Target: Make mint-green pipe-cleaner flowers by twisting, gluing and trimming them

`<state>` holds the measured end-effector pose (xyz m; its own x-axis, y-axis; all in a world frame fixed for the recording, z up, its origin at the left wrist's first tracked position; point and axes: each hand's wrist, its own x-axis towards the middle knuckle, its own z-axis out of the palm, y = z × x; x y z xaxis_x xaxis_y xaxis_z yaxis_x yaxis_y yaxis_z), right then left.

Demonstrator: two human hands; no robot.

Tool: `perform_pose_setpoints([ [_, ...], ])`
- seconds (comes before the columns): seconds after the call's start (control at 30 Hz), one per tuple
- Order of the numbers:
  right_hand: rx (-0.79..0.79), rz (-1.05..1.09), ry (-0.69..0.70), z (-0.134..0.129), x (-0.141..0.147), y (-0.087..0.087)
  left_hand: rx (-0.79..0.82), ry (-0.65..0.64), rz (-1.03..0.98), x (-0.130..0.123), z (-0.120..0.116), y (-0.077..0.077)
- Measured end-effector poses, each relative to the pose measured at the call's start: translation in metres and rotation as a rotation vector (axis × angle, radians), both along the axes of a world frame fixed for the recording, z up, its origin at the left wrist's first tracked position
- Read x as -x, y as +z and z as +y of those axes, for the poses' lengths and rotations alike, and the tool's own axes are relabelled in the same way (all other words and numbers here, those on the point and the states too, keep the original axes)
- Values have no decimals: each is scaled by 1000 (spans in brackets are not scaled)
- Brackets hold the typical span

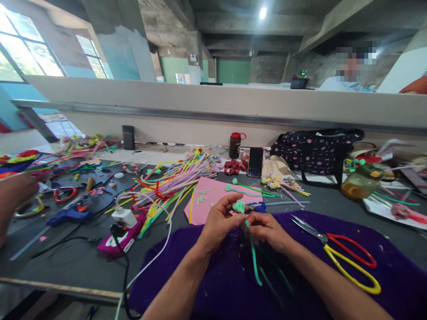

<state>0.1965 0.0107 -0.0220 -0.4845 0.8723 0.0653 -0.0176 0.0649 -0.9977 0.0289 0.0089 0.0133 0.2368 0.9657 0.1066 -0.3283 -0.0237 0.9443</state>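
Over the purple cloth (180, 258), my left hand (222, 218) pinches a mint-green pipe-cleaner flower (239, 206) just below its bunched head. My right hand (267, 229) is closed on its stem, and my fingertips cover part of it. The green stem (255, 262) hangs down beneath both hands. Beyond my hands a pink sheet (190, 202) carries small green pieces, with finished-looking green stems (253, 191) across it. To my right lie scissors (323, 238) with one red and one yellow handle, blades apart.
Pipe cleaners (176, 173) heap up behind. Left are a magenta power strip (122, 238) with cables, a blue glue gun (71, 214) and another person's blurred hand (16, 195). A phone (255, 162), a bottle (235, 146), a dark bag (310, 151) and a jar (360, 182) stand farther back.
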Motion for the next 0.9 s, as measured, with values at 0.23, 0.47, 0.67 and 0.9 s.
perform_pose_setpoints([
  [0.23,-4,8,11,-2,2,5,1,26,4,0,0,-1],
  [0.47,-32,-12,-36,-2,1,5,45,-37,2,-2,2,-1],
  [0.67,-74,39,-121,-2,-1,5,157,-152,34,-8,6,-13],
  [0.9,-100,4,-185,-3,5,6,182,-32,13,-12,7,-16],
])
